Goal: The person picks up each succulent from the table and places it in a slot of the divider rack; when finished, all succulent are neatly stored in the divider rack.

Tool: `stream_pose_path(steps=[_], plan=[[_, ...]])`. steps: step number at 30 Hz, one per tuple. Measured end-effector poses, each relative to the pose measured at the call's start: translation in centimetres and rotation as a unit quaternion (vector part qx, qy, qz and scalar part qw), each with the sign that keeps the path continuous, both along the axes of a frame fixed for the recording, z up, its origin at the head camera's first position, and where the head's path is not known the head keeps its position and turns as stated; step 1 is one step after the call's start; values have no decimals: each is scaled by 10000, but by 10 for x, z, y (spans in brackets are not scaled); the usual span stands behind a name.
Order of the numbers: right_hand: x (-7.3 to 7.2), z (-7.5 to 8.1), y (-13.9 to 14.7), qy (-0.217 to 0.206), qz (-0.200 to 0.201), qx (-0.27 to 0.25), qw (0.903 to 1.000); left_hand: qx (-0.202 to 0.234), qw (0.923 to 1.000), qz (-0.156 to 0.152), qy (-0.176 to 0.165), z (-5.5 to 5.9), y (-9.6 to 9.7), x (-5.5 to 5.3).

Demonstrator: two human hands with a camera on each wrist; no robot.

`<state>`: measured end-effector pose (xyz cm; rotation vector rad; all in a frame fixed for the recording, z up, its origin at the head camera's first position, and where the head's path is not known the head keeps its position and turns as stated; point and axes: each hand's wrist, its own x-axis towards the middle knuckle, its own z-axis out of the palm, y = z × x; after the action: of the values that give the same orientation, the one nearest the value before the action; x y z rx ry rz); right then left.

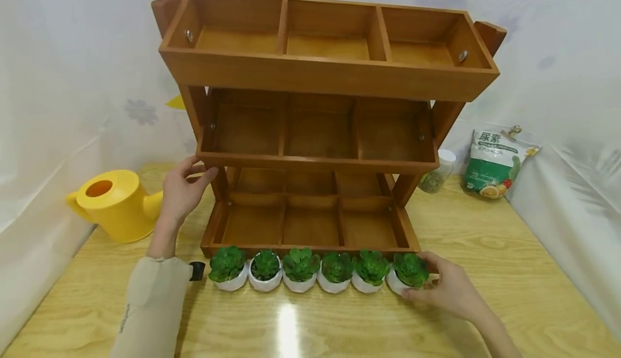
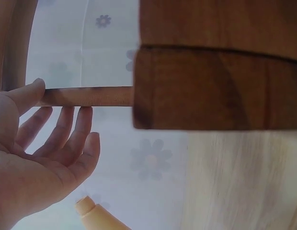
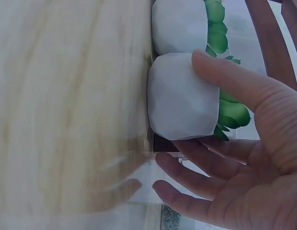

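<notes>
A brown wooden three-tier shelf rack (image 1: 325, 75) with divided trays stands in the middle of the table. My left hand (image 1: 184, 191) grips the rack at its left side, by the middle tray's lower corner. In the left wrist view, thumb and fingers lie on opposite sides of a thin wooden bar (image 2: 91, 97). Several small succulents in white faceted pots line up along the rack's front edge. At the right end of that row, my right hand (image 1: 448, 288) holds a potted succulent (image 1: 410, 269), thumb on the front of its white pot (image 3: 184, 98), other fingers behind.
On the left stands a yellow watering can (image 1: 118, 207), its spout near my left forearm. Behind the rack's right side are a lidded clear jar (image 1: 434, 177) and a clipped green-and-white bag (image 1: 495, 166). A pale flowered curtain (image 1: 73, 104) surrounds the wooden table (image 1: 509, 250).
</notes>
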<state>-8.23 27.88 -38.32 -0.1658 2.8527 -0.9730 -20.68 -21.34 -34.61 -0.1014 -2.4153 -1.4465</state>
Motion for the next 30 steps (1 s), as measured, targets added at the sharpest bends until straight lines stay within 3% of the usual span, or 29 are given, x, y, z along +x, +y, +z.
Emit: stream_pose_path(steps=[6,13,20,25,30], plan=[[4,-3,2,134,-368,26,9992,-33,10000,-50,77,0,2,-1],[9,0,9,46,-663,-503,9965,-53,10000,-2,81,-1,5,-1],[2,33,11,129,-382,-1263,9912,-28,10000,-26,23,1,4,0],[-14,57,1,155,-48,-1571,9874,10,9999,-61,90,2,3,2],[-32,70,-11,-154,190,-1871,9820,-37,10000,-23,86,2,2,1]])
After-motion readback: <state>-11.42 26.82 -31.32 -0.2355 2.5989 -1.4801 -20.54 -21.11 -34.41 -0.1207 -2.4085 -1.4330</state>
